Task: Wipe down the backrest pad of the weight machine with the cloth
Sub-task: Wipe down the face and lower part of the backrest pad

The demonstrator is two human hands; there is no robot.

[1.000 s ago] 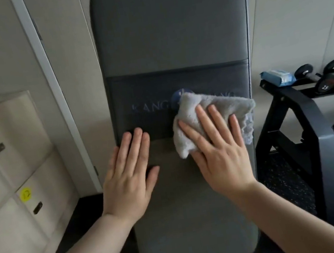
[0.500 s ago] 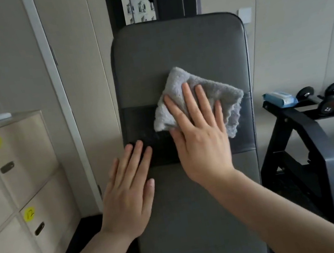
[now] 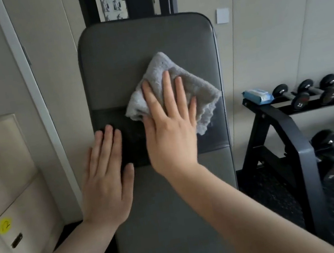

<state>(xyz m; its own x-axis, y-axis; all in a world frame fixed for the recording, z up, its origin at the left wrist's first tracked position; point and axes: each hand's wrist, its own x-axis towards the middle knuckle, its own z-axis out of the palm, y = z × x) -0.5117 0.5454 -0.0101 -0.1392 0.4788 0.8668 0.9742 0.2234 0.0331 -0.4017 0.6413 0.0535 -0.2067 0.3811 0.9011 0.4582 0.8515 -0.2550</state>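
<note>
Pressing cloth point(image 3: 179, 85) higher up backrest pad point(image 3: 144, 40) than before, right hand point(image 3: 169, 126) spread flat, left hand point(image 3: 106, 178) flat, unmoved

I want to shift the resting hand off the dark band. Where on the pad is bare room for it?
Bare grey pad lies below the dark band, between the two forearms, and above the cloth up to the top edge. The band itself is crowded: the left hand rests flat there, the right hand presses the cloth beside it.
</note>
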